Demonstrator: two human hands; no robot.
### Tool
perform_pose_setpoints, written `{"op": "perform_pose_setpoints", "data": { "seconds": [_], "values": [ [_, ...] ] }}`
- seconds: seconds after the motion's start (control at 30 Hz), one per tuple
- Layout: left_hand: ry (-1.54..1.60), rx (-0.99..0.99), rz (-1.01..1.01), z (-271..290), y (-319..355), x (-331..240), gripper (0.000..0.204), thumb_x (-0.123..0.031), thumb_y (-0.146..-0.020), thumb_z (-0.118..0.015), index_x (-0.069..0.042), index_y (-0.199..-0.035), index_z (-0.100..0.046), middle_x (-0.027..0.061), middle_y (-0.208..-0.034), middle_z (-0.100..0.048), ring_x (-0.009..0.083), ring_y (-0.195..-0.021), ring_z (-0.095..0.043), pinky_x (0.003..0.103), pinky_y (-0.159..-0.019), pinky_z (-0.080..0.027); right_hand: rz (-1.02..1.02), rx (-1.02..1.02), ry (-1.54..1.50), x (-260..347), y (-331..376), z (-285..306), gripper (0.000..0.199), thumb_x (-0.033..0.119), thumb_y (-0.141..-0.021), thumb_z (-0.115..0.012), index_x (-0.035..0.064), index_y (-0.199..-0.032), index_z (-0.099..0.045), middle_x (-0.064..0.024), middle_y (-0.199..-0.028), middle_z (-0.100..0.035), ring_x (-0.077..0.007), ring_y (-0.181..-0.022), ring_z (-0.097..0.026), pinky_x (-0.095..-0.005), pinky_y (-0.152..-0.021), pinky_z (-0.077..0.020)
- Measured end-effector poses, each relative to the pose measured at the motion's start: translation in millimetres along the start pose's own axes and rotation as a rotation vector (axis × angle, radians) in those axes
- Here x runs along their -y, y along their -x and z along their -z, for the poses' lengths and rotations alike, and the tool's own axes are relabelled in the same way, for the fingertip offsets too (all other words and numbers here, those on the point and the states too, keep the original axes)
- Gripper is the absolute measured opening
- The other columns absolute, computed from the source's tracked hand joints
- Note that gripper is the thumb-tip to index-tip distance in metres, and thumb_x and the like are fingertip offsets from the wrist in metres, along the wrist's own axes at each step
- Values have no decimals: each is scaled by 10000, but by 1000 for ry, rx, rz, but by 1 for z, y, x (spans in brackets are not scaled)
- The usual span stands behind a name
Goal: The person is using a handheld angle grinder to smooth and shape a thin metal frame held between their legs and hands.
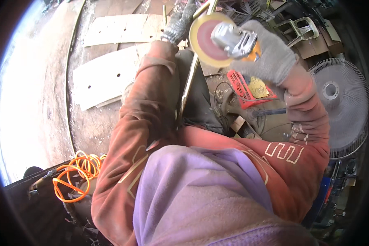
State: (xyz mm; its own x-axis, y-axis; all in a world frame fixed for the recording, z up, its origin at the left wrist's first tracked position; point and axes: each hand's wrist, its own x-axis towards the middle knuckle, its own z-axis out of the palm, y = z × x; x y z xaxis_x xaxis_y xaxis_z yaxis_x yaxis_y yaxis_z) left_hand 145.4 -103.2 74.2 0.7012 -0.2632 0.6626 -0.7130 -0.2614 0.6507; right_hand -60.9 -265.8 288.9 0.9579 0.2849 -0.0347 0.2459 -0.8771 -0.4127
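My right hand (270,53), in a grey knit glove, is wrapped round the body of an angle grinder (229,39). The grinder has a silver gear head and a round yellow and reddish disc (205,45). Its disc stands in front of a shiny brass-coloured metal tube (188,84) that slants up from my lap; whether they touch I cannot tell. At the top, my left hand (179,26), also gloved, is closed on the tubing beside the disc, its fingertips partly hidden. A second thin tube end (165,16) sticks up left of that hand.
Pale flat boards with holes (106,76) lie on the floor to the left. An orange coiled hose (80,172) is at the lower left. On the right are a red plastic basket (244,90), a large fan (340,98) and a pale stool-like frame (305,28).
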Motion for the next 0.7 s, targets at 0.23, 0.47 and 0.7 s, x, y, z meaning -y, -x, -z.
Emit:
{"op": "perform_pose_setpoints", "data": {
  "seconds": [0.23, 0.47, 0.7],
  "values": [
    [262, -55, 374, 8, -7, -11, 678, -672, -911, -553, -13, -907, -712, 108, -602, -599, 208, -489, -577, 359, -439, -448, 164, 41, 131, -6, 17, -20, 739, 281, -667, -930, 73, -1270, -556, -141, -1068, -708, -274, -991, -722, -367, -879, -551],
    [342, -44, 465, 4, -2, -17, 742, -723, -920, -503, -17, -818, -708, 88, -585, -593, 206, -468, -558, 360, -429, -428, 116, -36, -105, -25, -16, 11, 701, 96, -723, -904, 89, -1286, -487, -51, -1102, -682, -131, -1034, -643, -304, -899, -545],
    [57, 154, 255, 4, -4, 19, 552, -330, -957, -657, -170, -1456, -484, 166, -1164, -695, 330, -870, -733, 450, -713, -586, 163, 8, 169, -14, 0, -7, 756, 309, -663, -950, 101, -1269, -550, -102, -1102, -692, -189, -1021, -671, -350, -900, -536]
  ]
}}
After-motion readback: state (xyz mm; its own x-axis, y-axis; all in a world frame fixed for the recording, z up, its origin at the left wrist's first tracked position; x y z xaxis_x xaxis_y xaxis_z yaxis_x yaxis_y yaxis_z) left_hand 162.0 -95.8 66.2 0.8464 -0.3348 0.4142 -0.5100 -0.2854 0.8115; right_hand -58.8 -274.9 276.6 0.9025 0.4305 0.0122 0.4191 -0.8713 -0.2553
